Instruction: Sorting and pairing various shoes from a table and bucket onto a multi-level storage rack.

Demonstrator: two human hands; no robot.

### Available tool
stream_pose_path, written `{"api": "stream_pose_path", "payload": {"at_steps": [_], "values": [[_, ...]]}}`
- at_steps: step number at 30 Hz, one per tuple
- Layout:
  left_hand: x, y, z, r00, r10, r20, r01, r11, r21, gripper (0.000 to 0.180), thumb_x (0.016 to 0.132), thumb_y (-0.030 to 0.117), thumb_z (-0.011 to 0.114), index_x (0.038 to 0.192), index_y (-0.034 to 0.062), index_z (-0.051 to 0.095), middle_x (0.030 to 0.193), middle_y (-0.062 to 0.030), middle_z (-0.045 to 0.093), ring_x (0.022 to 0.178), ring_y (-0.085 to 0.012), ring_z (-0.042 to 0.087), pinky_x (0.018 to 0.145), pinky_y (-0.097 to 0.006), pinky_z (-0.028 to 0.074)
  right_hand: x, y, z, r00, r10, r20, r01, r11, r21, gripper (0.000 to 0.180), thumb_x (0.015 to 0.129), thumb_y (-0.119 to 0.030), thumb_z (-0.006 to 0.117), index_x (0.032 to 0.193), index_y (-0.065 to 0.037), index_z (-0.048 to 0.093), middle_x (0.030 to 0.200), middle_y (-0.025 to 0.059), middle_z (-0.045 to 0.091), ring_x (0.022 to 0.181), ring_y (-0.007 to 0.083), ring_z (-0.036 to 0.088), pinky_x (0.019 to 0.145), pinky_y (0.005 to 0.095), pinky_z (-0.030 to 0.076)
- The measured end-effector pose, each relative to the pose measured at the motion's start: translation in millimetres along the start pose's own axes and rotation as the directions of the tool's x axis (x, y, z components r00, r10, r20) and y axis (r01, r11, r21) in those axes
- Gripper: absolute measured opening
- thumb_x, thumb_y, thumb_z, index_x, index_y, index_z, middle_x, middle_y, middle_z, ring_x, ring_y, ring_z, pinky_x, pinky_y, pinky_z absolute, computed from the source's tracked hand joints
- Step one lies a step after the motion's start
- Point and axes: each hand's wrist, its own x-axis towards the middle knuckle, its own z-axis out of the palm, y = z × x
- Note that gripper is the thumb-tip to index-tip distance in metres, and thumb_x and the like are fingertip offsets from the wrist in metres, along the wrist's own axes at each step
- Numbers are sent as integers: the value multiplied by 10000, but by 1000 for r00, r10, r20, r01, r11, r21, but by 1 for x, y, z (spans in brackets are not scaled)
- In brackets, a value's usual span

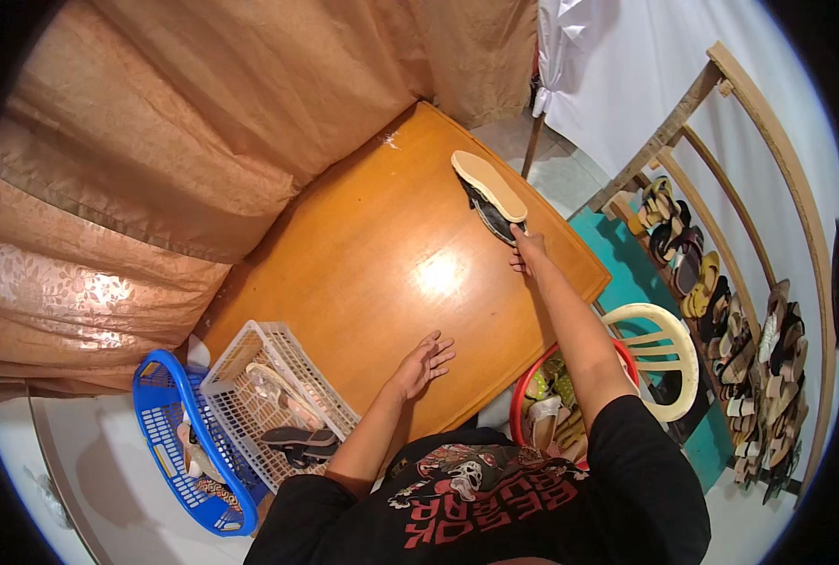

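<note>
My right hand (pixel 527 251) reaches out over the far right part of the wooden table (pixel 372 254) and grips a shoe (pixel 491 191) by one end. The shoe has a dark upper, and its pale tan sole faces up toward me. Whether it touches the tabletop, I cannot tell. Nearer to me, my left hand (pixel 424 365) is empty above the table's near edge, its fingers spread apart. Close to my left forearm stands a white plastic basket (pixel 240 363) with a few shoes in it, among them a dark shoe (pixel 299 439).
Left of the white basket is a blue basket (pixel 160 443) with footwear. A red-rimmed tub (pixel 516 414) of shoes sits under my right arm, beside a cream plastic chair (pixel 678 353). Wooden racks (pixel 767 122) with many shoes line the right. A peach curtain (pixel 156 122) borders the table.
</note>
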Motion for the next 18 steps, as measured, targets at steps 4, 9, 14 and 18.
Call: {"api": "stream_pose_path", "payload": {"at_steps": [4,9,14,18], "values": [[-1,4,-7,1000,14,-9,-15,1000,-27,725,1003,456,455,1562,120,140,1542,-93,363,1336,-247,438,1038,-380,392,2,-13,6,992,120,23,-122,990,75,354,845,-398,661,951,-81,544,710,49,492,474,202,517,442,349,473],[14,10,6,1000,15,18,-15,1000,-7,698,1012,439,446,1558,119,153,1537,-95,370,1328,-247,448,1035,-380,398,10,-3,-1,994,102,-27,-97,987,125,260,829,-300,607,931,-69,549,655,62,459,423,199,468,388,344,424],[30,9,21,999,25,43,-25,1000,-10,672,1016,423,440,1554,121,172,1523,-95,392,1310,-241,466,1019,-376,420,-14,32,-14,985,-14,172,-10,990,139,306,852,-353,532,928,-56,542,553,76,491,436,221,562,357,340,431],[45,3,34,996,0,86,2,1000,-21,660,1013,418,443,1550,130,190,1520,-91,397,1303,-234,472,1007,-378,432,-45,82,-25,952,-76,296,-20,951,307,352,885,-385,477,966,-47,529,613,99,571,497,247,622,455,336,505]]}}
